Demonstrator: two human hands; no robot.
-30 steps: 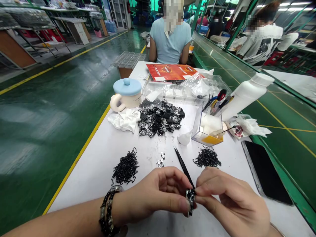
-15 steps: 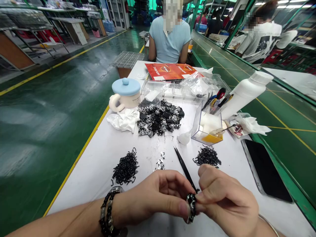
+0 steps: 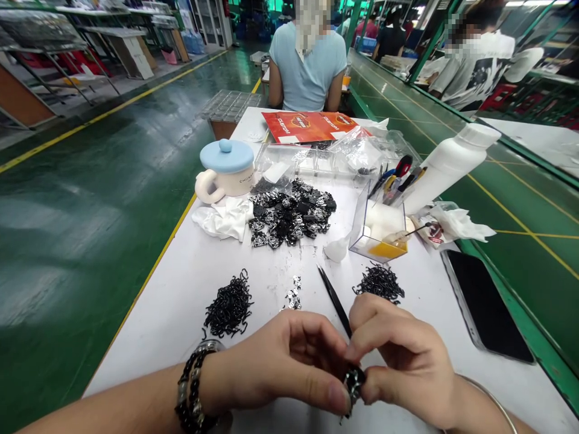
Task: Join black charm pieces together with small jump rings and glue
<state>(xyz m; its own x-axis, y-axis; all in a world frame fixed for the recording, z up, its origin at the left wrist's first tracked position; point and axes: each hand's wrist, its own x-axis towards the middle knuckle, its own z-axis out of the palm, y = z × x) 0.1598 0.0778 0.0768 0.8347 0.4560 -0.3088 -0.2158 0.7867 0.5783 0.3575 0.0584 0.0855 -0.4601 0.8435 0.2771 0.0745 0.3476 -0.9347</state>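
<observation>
The left hand and right hand pinch one black-and-silver piece, black tweezers at the right hand, two black heaps just ahead.

A link assembly sits between the left hand and right hand; on the table, forward of the left hand lies 1 pile of links, while forward of the right hand lie tweezers and a 2nd pile of links, with a phone further right.

Two hands, one pair of tweezers
</observation>
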